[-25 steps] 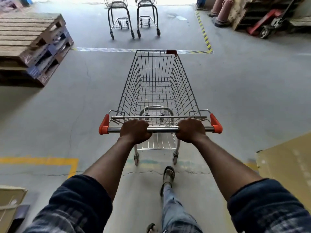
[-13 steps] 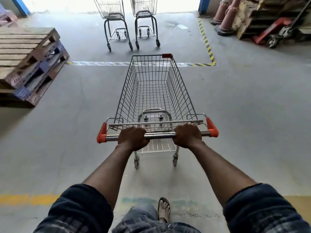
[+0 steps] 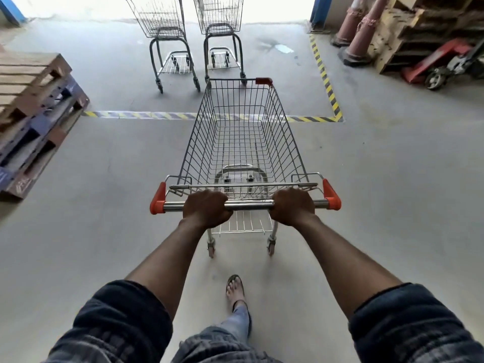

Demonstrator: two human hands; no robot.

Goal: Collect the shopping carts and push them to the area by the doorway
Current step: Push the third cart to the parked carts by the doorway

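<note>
I'm clamping left grip (image 3: 207, 208) and right grip (image 3: 292, 206) round the handle bar (image 3: 248, 205) of the cart (image 3: 243, 142). Its nose is lying past the striped line (image 3: 146, 115), near two parked carts (image 3: 161, 22) by the doorway (image 3: 275, 9). Risk: overpushing, ramming the right one's wheels, knocking it outward.

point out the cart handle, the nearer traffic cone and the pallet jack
cart handle (image 3: 250, 205): head view, middle of the metal bar
nearer traffic cone (image 3: 365, 30): head view, its shaft
pallet jack (image 3: 429, 62): head view, red frame

Warehouse loading bay: stacked pallets (image 3: 34, 106), pallet jack (image 3: 442, 64), hazard-striped floor tape (image 3: 326, 82)
</note>
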